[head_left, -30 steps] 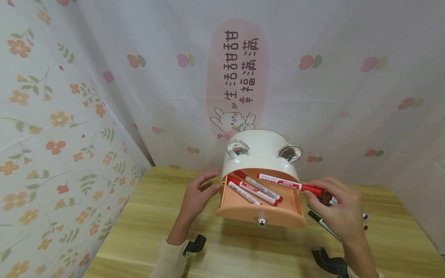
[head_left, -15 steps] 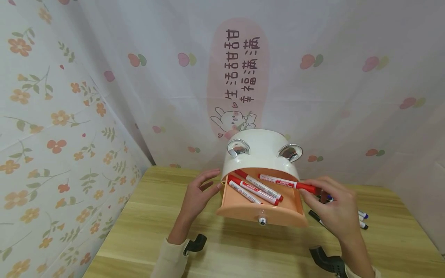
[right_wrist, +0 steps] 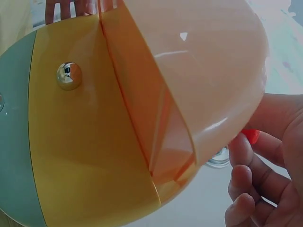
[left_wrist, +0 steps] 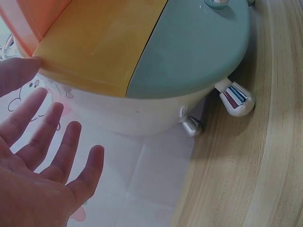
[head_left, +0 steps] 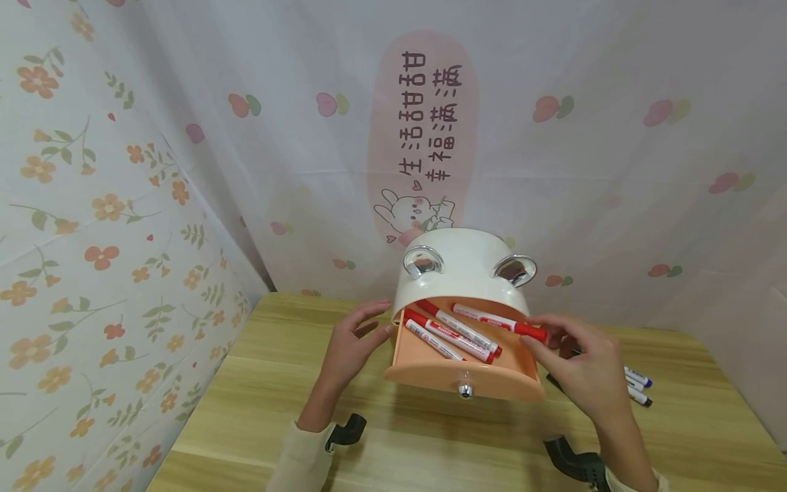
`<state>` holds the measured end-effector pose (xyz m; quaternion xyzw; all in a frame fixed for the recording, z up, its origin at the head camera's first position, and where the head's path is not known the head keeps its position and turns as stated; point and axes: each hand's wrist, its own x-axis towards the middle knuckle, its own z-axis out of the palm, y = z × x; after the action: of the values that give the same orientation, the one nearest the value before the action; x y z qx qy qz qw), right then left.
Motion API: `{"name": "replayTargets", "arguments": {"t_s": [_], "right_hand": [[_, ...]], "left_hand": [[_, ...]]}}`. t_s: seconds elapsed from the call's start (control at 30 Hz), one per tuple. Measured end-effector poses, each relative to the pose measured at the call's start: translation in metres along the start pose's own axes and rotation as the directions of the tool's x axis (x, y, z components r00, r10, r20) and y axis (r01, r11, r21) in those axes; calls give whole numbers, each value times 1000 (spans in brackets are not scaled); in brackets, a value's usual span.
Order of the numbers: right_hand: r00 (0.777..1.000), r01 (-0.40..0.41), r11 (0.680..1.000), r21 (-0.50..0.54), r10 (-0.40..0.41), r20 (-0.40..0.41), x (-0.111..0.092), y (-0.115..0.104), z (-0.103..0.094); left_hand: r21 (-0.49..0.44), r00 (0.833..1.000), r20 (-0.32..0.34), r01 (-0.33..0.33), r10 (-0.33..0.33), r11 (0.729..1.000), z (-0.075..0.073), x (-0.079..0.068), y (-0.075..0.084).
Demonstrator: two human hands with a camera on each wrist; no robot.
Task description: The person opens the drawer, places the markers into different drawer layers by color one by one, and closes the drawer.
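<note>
My right hand (head_left: 584, 362) pinches a red whiteboard marker (head_left: 488, 319) by its capped end, over the right side of the pulled-out orange drawer (head_left: 464, 383). In the right wrist view only the marker's red end (right_wrist: 252, 136) shows between thumb and fingers, beside the drawer front. Several red-and-white markers (head_left: 451, 335) lie slanted inside the drawer. The drawer belongs to a rounded white cabinet (head_left: 461, 263). At its left side is my left hand (head_left: 347, 348), fingers spread, thumb tip right at the edge of the yellow drawer (left_wrist: 99, 47).
Several blue- and black-capped markers (head_left: 638, 383) lie on the wooden table (head_left: 258, 410) to the right, partly behind my right hand. Below the yellow drawer is a green one (left_wrist: 194, 47). A patterned curtain (head_left: 307, 164) hangs close behind the cabinet.
My right hand has moved a little left, carrying the marker farther over the drawer. My left hand stays at the cabinet's side.
</note>
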<state>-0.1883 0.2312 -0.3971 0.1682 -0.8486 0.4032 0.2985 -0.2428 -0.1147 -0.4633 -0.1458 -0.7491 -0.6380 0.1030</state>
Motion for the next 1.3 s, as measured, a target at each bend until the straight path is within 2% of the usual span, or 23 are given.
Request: {"name": "replayTargets", "arguments": {"t_s": [0.13, 0.3, 0.53, 0.87, 0.97, 1.17, 1.3], "right_hand": [[1000, -31, 999, 37, 31, 0, 0, 0, -1], [1000, -20, 998, 64, 18, 22, 0, 0, -3], [997, -17, 1000, 7, 16, 75, 0, 0, -4], [995, 29, 999, -24, -27, 92, -1, 1, -2], [994, 44, 999, -26, -41, 99, 0, 1, -1], [990, 85, 996, -16, -82, 111, 2, 0, 2], [989, 87, 996, -29, -83, 121, 2, 0, 2]], "left_hand": [[12, 1000, 2, 8, -8, 1000, 0, 0, 1], [40, 1000, 2, 15, -15, 999, -1, -1, 2], [44, 1000, -5, 12, -12, 999, -2, 0, 1], [1, 1000, 3, 5, -5, 1000, -1, 0, 1], [16, 1000, 4, 14, -14, 1000, -1, 0, 7], [14, 1000, 4, 1, -1, 1000, -2, -5, 31], [8, 1000, 1, -1, 1, 1000, -1, -7, 36]]}}
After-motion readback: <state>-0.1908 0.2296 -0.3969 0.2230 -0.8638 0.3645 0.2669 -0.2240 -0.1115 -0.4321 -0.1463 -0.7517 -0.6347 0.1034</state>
